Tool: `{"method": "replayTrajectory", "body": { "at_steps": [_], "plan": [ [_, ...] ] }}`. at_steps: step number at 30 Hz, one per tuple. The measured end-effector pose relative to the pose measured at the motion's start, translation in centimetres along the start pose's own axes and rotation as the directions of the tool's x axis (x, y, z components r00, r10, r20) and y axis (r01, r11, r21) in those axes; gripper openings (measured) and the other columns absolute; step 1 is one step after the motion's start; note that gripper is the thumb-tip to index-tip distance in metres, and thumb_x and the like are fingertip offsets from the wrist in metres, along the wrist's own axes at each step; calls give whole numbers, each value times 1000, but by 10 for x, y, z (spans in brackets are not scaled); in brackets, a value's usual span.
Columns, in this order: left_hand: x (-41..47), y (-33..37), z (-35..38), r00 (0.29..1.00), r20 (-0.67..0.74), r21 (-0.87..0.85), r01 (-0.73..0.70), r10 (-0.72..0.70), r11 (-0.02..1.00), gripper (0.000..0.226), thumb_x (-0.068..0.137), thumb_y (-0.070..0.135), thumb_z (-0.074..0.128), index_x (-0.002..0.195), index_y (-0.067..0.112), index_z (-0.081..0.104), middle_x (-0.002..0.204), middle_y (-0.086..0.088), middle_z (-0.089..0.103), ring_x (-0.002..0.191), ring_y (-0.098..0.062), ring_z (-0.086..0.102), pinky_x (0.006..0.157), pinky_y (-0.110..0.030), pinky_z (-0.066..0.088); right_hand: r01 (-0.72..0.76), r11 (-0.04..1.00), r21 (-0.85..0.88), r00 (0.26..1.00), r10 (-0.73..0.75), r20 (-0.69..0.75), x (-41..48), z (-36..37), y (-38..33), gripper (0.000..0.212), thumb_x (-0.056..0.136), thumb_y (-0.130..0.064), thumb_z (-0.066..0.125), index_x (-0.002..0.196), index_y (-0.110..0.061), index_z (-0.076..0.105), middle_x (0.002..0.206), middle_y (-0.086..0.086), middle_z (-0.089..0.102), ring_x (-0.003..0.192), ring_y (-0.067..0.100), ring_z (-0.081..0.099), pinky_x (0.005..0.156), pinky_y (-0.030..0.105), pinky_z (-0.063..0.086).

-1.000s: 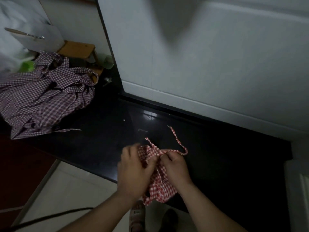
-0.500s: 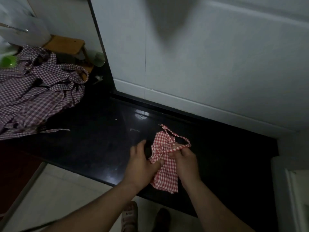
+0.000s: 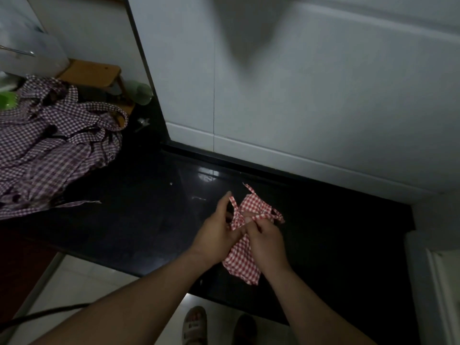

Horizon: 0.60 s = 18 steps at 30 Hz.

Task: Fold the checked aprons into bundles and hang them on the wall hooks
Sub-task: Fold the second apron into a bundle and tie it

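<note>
1. Head view, my left hand (image 3: 218,232): the fingers (image 3: 222,206) are partly closed. The forefinger reaches up and away from me, and it and the thumb pinch one of the straps (image 3: 234,207) of the red checked apron (image 3: 245,265). The strap runs up alongside that forefinger to about its tip.
2. Head view, my right hand (image 3: 264,239): it sits just beside the left, the two touching at the fingertips. Its fingers (image 3: 258,224) are curled tight and pinch the other strap, which loops out to the right of my knuckles.
3. The apron is folded into a narrow bundle. Its top shows just beyond my fingertips and its lower end hangs out below my right palm towards me. It lies on the black counter (image 3: 124,220), partly covered by both hands.
4. Well to the left of my left fingers, a pile of purple checked aprons (image 3: 49,150) lies loose on the same counter.
5. Beyond my fingertips rises a white tiled wall (image 3: 298,108). Past the pile stands a wooden stool (image 3: 92,75).
6. Below my forearms, on the pale floor, is a sandalled foot (image 3: 194,324).
</note>
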<state>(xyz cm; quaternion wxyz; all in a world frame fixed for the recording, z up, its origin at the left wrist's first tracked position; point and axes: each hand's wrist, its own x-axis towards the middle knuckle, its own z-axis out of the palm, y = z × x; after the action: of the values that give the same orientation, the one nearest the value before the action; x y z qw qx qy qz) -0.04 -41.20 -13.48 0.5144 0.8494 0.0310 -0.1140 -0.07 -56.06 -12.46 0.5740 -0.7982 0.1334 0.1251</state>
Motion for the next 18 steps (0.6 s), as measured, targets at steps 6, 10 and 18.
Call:
{"method": "replayTrajectory", "body": {
  "at_steps": [6,10,18],
  "plan": [
    [4,1,-18,937,73,541,-324,341,776,63,97,46,60,155,34,37,136,5,52,123,-13,49,94,-30,38,17,1000,10,999,-18,29,-1,-2,4,20,103,-28,59,105,-26,79,100,-13,77,97,2,70,93,32,54],
    [17,13,-24,931,155,622,-352,330,699,15,104,38,48,99,28,57,96,6,63,94,-19,58,79,-35,36,-48,997,68,998,44,49,3,-6,3,15,101,-27,62,96,-25,76,96,-8,77,94,9,72,88,35,56],
    [19,26,-9,967,225,280,-183,121,942,21,102,29,57,85,22,66,80,9,70,72,-5,64,71,-41,55,-123,966,228,992,115,49,8,-24,-3,13,99,-20,65,95,-13,75,92,4,79,89,21,75,81,37,59]
  ]
}}
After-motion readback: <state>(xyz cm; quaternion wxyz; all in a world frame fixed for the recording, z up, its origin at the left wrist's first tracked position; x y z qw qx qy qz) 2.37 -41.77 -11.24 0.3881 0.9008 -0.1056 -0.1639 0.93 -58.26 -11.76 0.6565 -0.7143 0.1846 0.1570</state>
